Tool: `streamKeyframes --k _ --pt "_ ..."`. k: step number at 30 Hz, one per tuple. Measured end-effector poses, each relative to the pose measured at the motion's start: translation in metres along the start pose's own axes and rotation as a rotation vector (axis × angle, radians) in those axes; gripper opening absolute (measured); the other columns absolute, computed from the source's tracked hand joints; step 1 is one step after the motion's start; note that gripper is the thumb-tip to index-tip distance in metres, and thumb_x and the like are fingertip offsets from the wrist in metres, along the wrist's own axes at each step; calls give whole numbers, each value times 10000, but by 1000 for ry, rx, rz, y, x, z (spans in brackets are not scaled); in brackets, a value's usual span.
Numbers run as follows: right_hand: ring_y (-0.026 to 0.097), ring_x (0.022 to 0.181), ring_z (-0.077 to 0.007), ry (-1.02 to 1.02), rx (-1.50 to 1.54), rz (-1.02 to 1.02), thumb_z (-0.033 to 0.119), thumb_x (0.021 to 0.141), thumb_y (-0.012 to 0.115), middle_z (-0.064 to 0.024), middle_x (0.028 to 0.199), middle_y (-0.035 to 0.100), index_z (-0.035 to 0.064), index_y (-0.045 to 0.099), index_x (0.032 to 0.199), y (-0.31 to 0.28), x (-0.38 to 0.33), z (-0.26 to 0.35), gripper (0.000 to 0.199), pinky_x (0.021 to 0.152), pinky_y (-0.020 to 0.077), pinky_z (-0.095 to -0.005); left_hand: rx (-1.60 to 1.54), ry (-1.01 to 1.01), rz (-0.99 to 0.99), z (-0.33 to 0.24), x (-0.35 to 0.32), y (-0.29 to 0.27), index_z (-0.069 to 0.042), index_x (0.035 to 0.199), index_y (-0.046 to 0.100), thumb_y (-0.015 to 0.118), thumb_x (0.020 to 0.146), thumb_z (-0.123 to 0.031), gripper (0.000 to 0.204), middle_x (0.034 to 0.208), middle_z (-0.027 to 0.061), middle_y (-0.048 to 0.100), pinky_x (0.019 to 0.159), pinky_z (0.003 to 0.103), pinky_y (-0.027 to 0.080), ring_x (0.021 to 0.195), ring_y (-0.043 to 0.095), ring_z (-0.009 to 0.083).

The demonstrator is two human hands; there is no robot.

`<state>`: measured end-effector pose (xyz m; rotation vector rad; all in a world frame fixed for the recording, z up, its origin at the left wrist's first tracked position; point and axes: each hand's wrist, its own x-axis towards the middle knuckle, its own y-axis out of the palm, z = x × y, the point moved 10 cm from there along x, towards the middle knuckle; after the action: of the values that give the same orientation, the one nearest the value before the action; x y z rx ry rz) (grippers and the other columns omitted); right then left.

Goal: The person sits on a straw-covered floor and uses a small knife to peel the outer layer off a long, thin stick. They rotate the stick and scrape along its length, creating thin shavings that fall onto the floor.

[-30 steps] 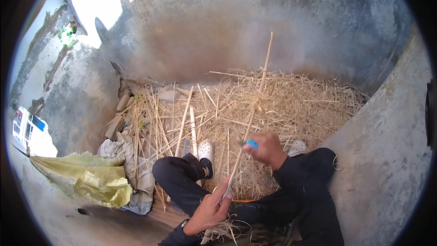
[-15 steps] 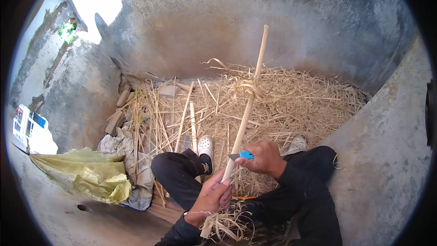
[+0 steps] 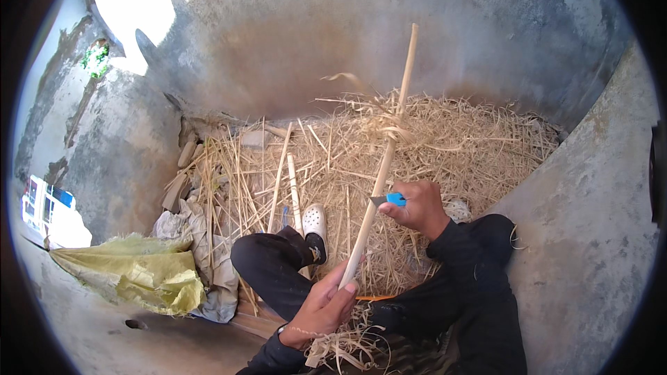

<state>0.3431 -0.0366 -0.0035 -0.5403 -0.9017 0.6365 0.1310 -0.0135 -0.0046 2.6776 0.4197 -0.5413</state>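
Note:
A long pale wooden stick (image 3: 362,242) slants up and away from my lap. Its near end lies in my left hand (image 3: 321,310), whose fingers are wrapped round it with the thumb along the side. My right hand (image 3: 422,210) grips a blue-handled knife (image 3: 396,198); its dark blade rests against the stick partway up. Further along, a bunch of thin curled shavings (image 3: 392,129) clings to the stick. Another tangle of shavings (image 3: 351,347) rests in my lap beside my left wrist.
Straw-like shavings (image 3: 479,139) cover the floor out to the concrete wall (image 3: 333,42). Several thin sticks (image 3: 279,180) lie at the left, near a yellow-green sack (image 3: 132,271) and a crumpled grey cloth (image 3: 221,274). A white clog (image 3: 314,219) is on my foot.
My right hand has slid the knife up and away along the stick. The stick's far end has shifted slightly right and up; the left hand still holds the near end.

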Motion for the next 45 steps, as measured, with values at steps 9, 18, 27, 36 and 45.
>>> streamKeyframes --k 9,18,27,36,45 --pt "534 412 -266 150 -206 -182 757 804 484 -69 448 481 113 567 561 -24 15 -51 693 400 396 -397 -9 17 90 7 -15 13 -35 1464 242 418 1017 -152 494 582 -69 306 445 207 257 455 287 30" --pt "543 452 -315 330 -11 -199 688 856 483 -100 476 510 83 633 677 -12 11 -84 648 446 419 -433 25 3 46 11 -9 -6 -31 1462 284 435 1010 -168 496 578 -62 339 450 203 280 461 307 31" --pt "533 420 -292 -146 78 118 691 841 501 -100 478 504 92 522 570 16 -19 65 657 411 397 -391 46 107 -7 1 2 -18 -34 1490 230 419 1023 -206 533 603 -69 354 454 189 295 488 328 21" --pt "542 392 -239 -104 81 40 729 797 533 -49 445 476 115 493 544 17 -22 50 665 388 405 -365 142 78 3 -3 3 -14 -26 1489 236 420 1014 -166 528 695 -70 395 484 178 273 549 334 5" --pt "525 426 -278 351 -92 33 721 844 457 -70 456 463 121 626 621 14 3 -57 661 412 394 -382 168 49 4 -1 -4 -7 -25 1478 257 427 1011 -155 514 681 -70 379 477 181 268 537 324 5"
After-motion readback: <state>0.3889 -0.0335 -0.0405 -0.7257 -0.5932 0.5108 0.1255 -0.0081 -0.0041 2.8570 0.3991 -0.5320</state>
